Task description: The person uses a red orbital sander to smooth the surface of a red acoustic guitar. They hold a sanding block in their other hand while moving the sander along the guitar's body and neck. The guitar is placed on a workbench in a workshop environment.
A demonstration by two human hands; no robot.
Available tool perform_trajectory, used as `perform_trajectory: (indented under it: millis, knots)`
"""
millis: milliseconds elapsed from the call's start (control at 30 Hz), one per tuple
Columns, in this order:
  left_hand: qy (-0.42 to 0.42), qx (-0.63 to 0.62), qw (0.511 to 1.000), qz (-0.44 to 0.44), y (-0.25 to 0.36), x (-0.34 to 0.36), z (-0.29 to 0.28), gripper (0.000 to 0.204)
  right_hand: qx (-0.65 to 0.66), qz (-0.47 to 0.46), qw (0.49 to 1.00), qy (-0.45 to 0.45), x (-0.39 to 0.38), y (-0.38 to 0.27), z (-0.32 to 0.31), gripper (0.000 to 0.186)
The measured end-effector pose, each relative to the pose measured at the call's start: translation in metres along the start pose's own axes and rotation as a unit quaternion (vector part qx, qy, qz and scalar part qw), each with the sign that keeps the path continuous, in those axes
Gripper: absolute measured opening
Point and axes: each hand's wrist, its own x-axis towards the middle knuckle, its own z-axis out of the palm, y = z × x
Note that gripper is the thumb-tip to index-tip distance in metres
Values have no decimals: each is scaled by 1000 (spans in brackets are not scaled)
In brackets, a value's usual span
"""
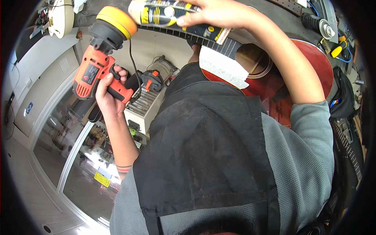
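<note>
Workshop: dark surface (274, 11) at the top, glazed door (78, 156) lower left. Red polisher (94, 72) is up in the left hand (111, 88), fingers wrapped round the handle, pad end up. Right hand (219, 13) grips a black-and-yellow bottle (156, 15), thumb along the near side; pale end by the yellow pad (117, 21), can't tell if touching. Red guitar (309, 62) lies below the right forearm, white sheet (219, 66) on it. Handling, my guess: polisher stiff, fairly heavy, head-heavy; hold by the handle, off the pad, which looks soft. Cord (133, 58) could snag. Bottle likely light, smooth, maybe slippery; take it round the middle. Guitar finish looks glossy, easily scratched; best held by neck or edges.
</note>
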Motion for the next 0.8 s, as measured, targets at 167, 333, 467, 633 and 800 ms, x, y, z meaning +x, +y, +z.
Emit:
perform_trajectory:
  millis: [167, 333, 467, 633, 800]
  knots:
    - [147, 318, 934, -65, 34, -16, 91, 50, 135, -26, 987, 89, 36, 13, -19, 41]
    - [37, 538, 842, 1, -11, -13, 139, 58, 62, -29, 984, 163, 88, 67, -60, 35]
    - [-25, 636, 770, 29, -10, -9, 176, 80, -27, -13, 976, 216, 100, 73, -66, 42]
    - [-21, 630, 776, -11, -15, -1, 196, 67, -89, 35, 970, 224, 91, 72, -61, 56]
    - [-53, 677, 733, 40, -14, 9, 196, 70, -158, 26, 955, 249, 99, 92, -59, 60]
